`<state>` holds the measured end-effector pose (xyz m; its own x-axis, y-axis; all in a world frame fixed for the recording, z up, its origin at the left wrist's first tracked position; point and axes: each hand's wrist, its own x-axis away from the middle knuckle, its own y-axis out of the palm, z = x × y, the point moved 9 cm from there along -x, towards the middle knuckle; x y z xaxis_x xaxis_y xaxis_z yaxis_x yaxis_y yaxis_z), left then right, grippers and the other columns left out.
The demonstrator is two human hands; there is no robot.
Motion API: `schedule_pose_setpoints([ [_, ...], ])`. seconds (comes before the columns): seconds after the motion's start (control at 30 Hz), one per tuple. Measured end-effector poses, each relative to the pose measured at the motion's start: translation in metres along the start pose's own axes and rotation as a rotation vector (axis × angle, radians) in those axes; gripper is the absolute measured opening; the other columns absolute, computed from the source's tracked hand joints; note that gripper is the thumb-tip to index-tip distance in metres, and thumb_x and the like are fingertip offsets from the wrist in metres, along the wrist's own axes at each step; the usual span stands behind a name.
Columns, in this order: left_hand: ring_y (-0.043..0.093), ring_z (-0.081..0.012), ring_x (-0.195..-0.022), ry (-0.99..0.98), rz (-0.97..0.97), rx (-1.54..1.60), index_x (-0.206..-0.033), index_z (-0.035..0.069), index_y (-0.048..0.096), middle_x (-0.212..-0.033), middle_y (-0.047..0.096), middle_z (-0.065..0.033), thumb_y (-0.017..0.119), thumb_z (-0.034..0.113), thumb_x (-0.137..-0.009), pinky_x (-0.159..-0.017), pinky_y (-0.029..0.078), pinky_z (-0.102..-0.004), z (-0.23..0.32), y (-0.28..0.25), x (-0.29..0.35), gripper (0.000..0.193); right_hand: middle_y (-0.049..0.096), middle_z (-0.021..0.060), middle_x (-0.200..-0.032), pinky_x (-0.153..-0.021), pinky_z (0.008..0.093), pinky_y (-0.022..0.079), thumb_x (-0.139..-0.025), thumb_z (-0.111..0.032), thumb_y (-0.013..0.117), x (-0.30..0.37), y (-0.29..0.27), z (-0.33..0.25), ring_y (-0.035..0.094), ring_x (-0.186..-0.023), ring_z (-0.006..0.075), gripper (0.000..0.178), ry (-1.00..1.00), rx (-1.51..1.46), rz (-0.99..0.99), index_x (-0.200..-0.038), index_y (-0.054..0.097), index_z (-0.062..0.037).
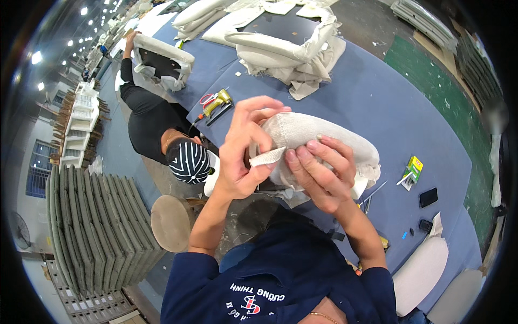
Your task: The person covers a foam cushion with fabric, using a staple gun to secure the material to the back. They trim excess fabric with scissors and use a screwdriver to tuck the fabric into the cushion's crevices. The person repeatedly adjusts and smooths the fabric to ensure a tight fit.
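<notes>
Near the middle of the head view, both hands hold up a beige fabric-covered padded piece (350, 139) with rounded ends. My left hand (236, 154) grips its left end, thumb and fingers closed on a loose fabric flap (268, 157) at the edge. The fingers of my right hand (324, 173) are bent and pressed against the cover beside a seam, with the thumb out of sight. Loose cloth hangs under the piece. Its underside is hidden.
A staple gun (217, 102) and red-handled scissors (206, 99) lie left on the blue table (410, 124). Upholstered frames (280, 51) stand far back. A co-worker (154, 121) bends at the left. To the right are a phone (428, 197), a small box (413, 168) and a cushion (422, 272). Stacked pads (97, 232) rise left.
</notes>
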<state>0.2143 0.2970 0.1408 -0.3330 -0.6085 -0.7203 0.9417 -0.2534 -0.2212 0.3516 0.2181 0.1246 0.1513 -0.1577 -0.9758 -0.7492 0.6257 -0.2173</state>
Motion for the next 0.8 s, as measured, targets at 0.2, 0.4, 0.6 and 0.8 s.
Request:
schedule_pose_setpoints([
  [0.2, 0.063, -0.024, -0.113, -0.503, -0.012, -0.187, -0.125, -0.001, 0.058, -0.119, 0.069, -0.0171, 0.077, 0.049, -0.08, -0.099, 0.05, -0.0384, -0.033, 0.028, -0.01, 0.07, 0.066, 0.0034, -0.088, -0.098, 0.0475, 0.056, -0.055, -0.013, 0.069, 0.023, -0.008, 0.012, 0.07, -0.095, 0.023, 0.017, 0.01, -0.038, 0.214, -0.071, 0.069, -0.006],
  [0.4, 0.061, -0.0323, -0.123, -0.484, -0.044, -0.159, -0.137, -0.011, 0.049, -0.137, 0.059, -0.0264, 0.068, 0.039, -0.095, -0.108, 0.047, -0.0448, -0.047, 0.02, -0.019, 0.069, 0.068, 0.0065, -0.095, -0.102, 0.0485, 0.055, -0.072, -0.014, 0.069, 0.038, -0.031, 0.016, 0.069, -0.094, 0.022, 0.022, 0.099, -0.021, 0.09, -0.09, 0.071, -0.0034],
  [0.6, 0.056, -0.034, -0.13, -0.428, 0.049, -0.233, -0.143, -0.002, 0.047, -0.142, 0.056, -0.0229, 0.07, 0.037, -0.095, -0.113, 0.043, -0.0455, -0.057, -0.008, -0.014, 0.067, 0.074, 0.0142, -0.097, -0.082, 0.039, 0.056, -0.085, -0.007, 0.071, 0.308, -0.18, 0.109, 0.071, -0.089, 0.0301, 0.013, 1.348, 0.309, 0.081, -0.097, 0.076, -0.0042],
  [0.8, 0.056, -0.0346, -0.128, -0.459, 0.061, -0.297, -0.145, 0.001, 0.045, -0.14, 0.056, -0.0231, 0.07, 0.036, -0.095, -0.11, 0.046, -0.0458, -0.073, -0.024, -0.013, 0.066, 0.072, 0.0185, -0.107, -0.087, 0.0479, 0.056, -0.087, -0.019, 0.072, 0.5, -0.393, 0.089, 0.07, -0.102, 0.0382, 0.027, 1.709, 1.14, -0.203, -0.11, 0.073, -0.0034],
])
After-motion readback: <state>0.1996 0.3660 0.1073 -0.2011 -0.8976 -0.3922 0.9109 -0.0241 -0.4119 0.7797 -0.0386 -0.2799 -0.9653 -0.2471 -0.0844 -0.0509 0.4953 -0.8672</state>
